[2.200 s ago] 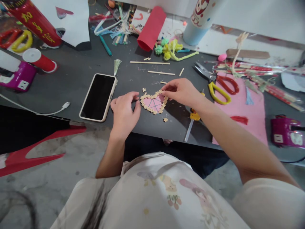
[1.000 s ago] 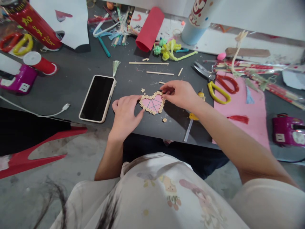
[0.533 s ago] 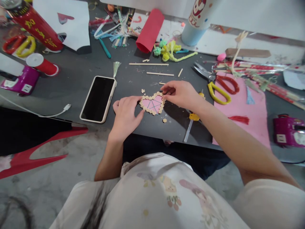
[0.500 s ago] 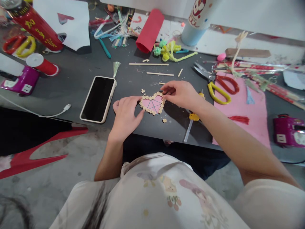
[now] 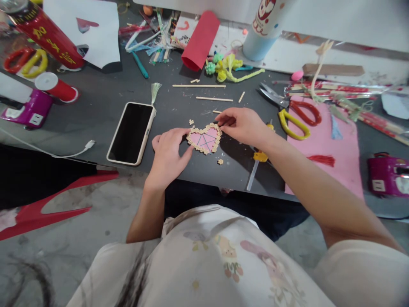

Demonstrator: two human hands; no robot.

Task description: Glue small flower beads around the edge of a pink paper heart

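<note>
Nothing moved since earlier: left hand (image 5: 168, 151) still braces pink heart (image 5: 205, 137) near surface's front edge; right hand (image 5: 243, 124) pinches its bead rim; a nudge risks scattering beads.

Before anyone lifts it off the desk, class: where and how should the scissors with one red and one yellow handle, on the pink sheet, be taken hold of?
Grip the scissors by the handle loops, which lie toward the near right on the pink sheet. Come from the right, the bare side of the sheet; the blades point up-left, away from that approach, and the right hand is busy at the heart to their left.
</note>
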